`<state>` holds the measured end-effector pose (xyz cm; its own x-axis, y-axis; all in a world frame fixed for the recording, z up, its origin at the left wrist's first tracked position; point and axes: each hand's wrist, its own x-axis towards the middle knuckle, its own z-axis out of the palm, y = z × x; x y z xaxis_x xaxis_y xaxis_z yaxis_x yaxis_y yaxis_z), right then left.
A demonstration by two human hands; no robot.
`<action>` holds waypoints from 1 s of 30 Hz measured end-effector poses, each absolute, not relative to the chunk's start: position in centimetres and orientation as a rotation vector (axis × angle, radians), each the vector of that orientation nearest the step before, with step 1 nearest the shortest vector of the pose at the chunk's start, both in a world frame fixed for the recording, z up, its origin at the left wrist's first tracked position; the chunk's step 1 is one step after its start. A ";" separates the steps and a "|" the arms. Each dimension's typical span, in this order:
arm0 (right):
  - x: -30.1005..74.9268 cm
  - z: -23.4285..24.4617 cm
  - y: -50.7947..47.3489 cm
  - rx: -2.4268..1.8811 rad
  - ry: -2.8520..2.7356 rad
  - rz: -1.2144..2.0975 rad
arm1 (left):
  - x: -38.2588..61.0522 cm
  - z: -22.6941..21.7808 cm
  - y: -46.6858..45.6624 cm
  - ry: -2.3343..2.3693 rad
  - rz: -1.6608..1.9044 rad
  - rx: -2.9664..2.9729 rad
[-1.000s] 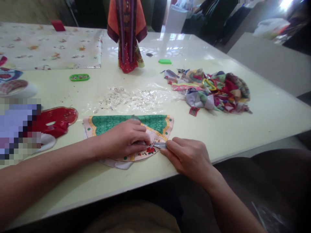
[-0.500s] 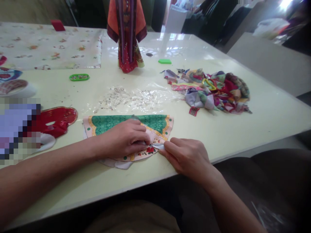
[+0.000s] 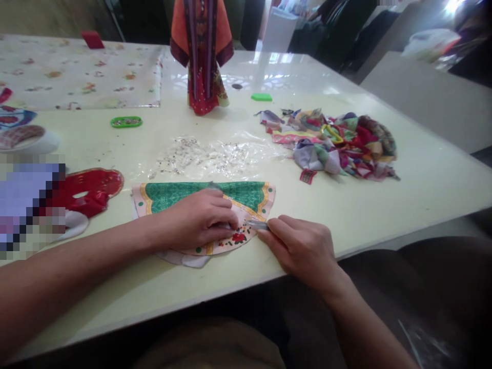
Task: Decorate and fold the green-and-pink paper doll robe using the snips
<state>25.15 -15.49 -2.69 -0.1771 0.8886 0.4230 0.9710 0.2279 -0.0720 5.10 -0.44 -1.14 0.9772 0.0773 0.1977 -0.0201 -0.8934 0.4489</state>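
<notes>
A half-round piece of green and pink patterned fabric (image 3: 175, 195) lies flat near the table's front edge. My left hand (image 3: 200, 219) rests on its middle, fingers curled and pressed down on the cloth. My right hand (image 3: 302, 245) is closed in a pinch at the fabric's right edge, holding a small grey metal tool (image 3: 257, 224) whose tip points at the pink border.
A heap of coloured fabric scraps (image 3: 338, 143) lies at the right. A clear plastic sheet with tiny beads (image 3: 207, 156) sits behind the fabric. A dressed doll figure (image 3: 202, 56) stands at the back. A red cut-out piece (image 3: 90, 189) and two green lids (image 3: 126, 122) lie to the left and back.
My right hand has shifted slightly up and to the right along the fabric's edge with the tool. My left hand has stayed pressed on the cloth.
</notes>
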 end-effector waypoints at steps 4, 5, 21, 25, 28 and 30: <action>25.1 -2.5 -15.4 -1.643 -2.224 -0.345 | 5.2 -1.2 -0.4 0.044 0.306 2.648; 25.0 -2.5 -15.4 -1.627 -2.247 -0.361 | 5.2 -1.2 -0.4 0.041 0.307 2.648; 24.8 -2.5 -15.8 -1.652 -2.384 -0.523 | 5.1 -1.2 -0.5 0.046 0.283 2.690; 24.8 -2.5 -15.8 -1.658 -2.392 -0.527 | 4.9 -0.9 -0.6 -0.002 0.321 2.768; 24.8 -2.5 -15.8 -1.647 -2.391 -0.530 | 4.8 -0.8 -0.7 -0.016 0.415 2.803; 24.8 -2.5 -15.8 -1.645 -2.390 -0.526 | 4.8 -0.8 -0.7 -0.024 0.444 2.818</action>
<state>24.85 -15.82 -2.47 -0.3646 0.8618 0.3528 0.9302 0.3200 0.1795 4.79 -0.75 -0.80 0.9524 0.0282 0.3036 -0.0604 -0.9586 0.2784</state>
